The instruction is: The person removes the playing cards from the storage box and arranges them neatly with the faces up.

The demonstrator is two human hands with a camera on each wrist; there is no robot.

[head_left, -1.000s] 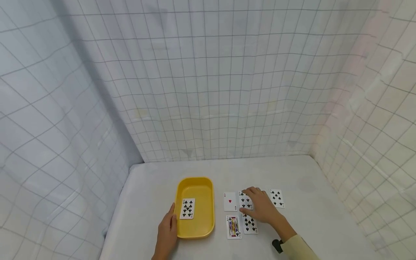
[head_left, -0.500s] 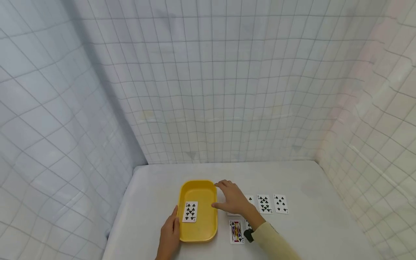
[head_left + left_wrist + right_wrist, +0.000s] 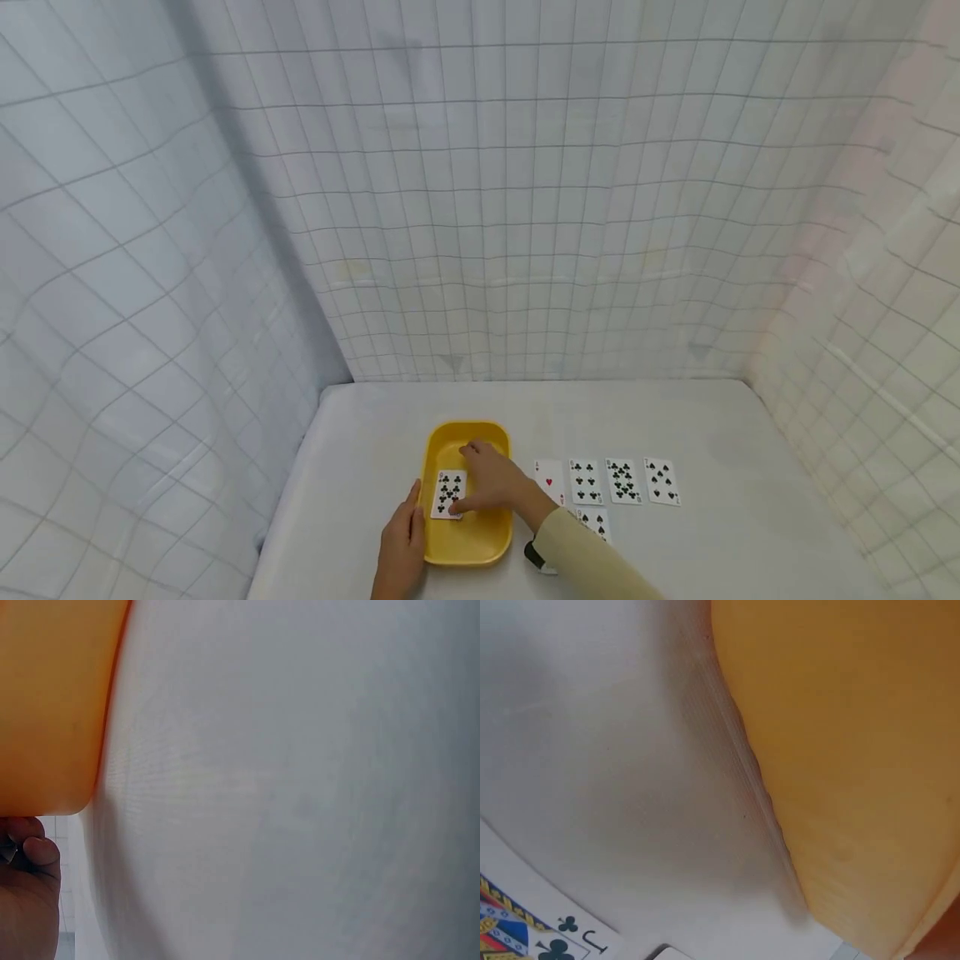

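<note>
My left hand [image 3: 403, 546] holds the left side of a yellow tray [image 3: 504, 467]; its curled fingers meet the tray wall [image 3: 52, 712] in the left wrist view. A clubs playing card [image 3: 446, 492] lies face up inside the tray. Over the tray, my right hand [image 3: 491, 479] has thumb and fingers spread apart, the thumb at the card's lower right corner. Whether it lifts the card cannot be seen. To the tray's right lie an ace of hearts [image 3: 548, 477], two clubs cards [image 3: 586, 482], and a seven of spades [image 3: 663, 482].
Below that row, my right sleeve [image 3: 588, 554] partly covers a spades card [image 3: 595, 522] and mostly hides a jack of clubs [image 3: 510, 930]. A white cloth covers the table [image 3: 712, 433]. Gridded white sheets [image 3: 480, 208] hang behind and at both sides.
My right hand has moved left from above the cards to inside the tray. The left hand stays at the tray's left side. The head view has shifted slightly.
</note>
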